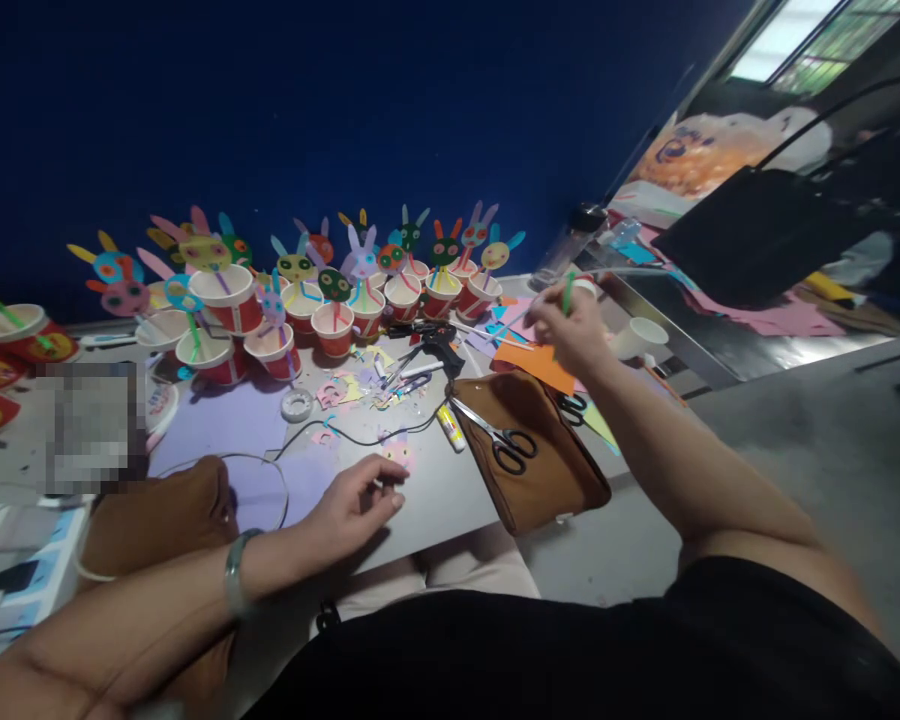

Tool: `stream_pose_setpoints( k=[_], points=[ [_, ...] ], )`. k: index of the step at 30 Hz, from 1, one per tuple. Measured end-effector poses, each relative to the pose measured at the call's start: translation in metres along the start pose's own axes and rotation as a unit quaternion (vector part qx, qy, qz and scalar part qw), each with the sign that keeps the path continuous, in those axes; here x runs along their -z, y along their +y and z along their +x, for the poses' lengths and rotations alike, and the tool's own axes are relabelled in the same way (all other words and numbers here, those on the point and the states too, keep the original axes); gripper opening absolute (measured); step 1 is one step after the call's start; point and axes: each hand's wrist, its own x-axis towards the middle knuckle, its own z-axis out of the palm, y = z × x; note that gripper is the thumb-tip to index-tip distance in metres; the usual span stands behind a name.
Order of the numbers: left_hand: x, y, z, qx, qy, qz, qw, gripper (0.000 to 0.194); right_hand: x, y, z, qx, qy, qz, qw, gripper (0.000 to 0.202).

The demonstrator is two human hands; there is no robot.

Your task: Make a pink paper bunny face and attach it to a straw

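Observation:
Stretched out to the far right of the table, my right hand (574, 325) is closed around a thin green drinking straw (568, 292). Below its wrist stands a white paper cup (640, 339), and orange paper (536, 366) lies beside the hand. My left hand (356, 505) rests near the table's front, fingers loosely bent and apart, with nothing visible in them. Just past its fingertips is a small pink paper rabbit face (397, 452). Black-handled scissors (506, 440) lie on a brown cloth pouch (540, 455), with a yellow glue stick (451, 428) alongside.
Along the blue wall stand several red-and-white paper cups (334, 330) with coloured rabbit heads on straws. Tape (297, 404), paper scraps (337, 390) and a black cable (367, 441) lie mid-table. A brown cushion-like thing (157, 510) is at left, a metal table (735, 350) at right.

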Motion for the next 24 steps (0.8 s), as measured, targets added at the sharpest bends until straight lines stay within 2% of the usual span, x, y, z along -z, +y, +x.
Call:
stream_pose_setpoints(
  k=[1,2,4,5,7,9,12,15,17,21,24],
  points=[
    [0.001,0.000,0.001,-0.011,0.018,-0.018,1.000,0.034,-0.013,-0.016,-0.023,0.006,-0.040,0.091,0.995,0.013],
    [0.002,0.000,0.002,-0.023,0.032,-0.031,0.999,0.037,-0.027,-0.032,-0.045,0.009,-0.111,0.158,0.981,0.020],
    [0.004,0.000,0.006,-0.033,0.048,-0.054,0.997,0.047,-0.060,-0.062,-0.082,0.010,-0.215,0.248,0.945,0.027],
    [0.005,0.000,0.007,-0.032,0.054,-0.065,0.996,0.052,-0.076,-0.077,-0.096,0.005,-0.250,0.273,0.929,0.027],
    [0.008,0.001,0.012,-0.038,0.050,-0.098,0.993,0.059,-0.107,-0.101,-0.115,-0.011,-0.281,0.324,0.903,0.025],
    [0.011,0.002,0.016,-0.033,0.030,-0.113,0.993,0.049,-0.134,-0.120,-0.122,-0.019,-0.282,0.362,0.888,0.030],
    [0.015,0.006,0.023,0.011,0.082,-0.129,0.988,0.028,-0.164,-0.135,-0.120,-0.021,-0.253,0.386,0.887,0.033],
    [0.017,0.009,0.030,0.045,0.119,-0.208,0.970,0.026,-0.184,-0.135,-0.113,-0.026,-0.215,0.404,0.889,0.036],
    [0.017,0.011,0.033,0.058,0.122,-0.264,0.955,0.028,-0.194,-0.129,-0.108,-0.041,-0.190,0.411,0.891,0.041],
    [0.017,0.010,0.035,0.071,0.133,-0.254,0.955,0.026,-0.203,-0.114,-0.099,-0.018,-0.142,0.353,0.924,0.056],
    [0.018,0.012,0.033,0.082,0.111,-0.233,0.963,0.030,-0.202,-0.106,-0.096,0.001,-0.162,0.290,0.943,0.067]
  ],
)
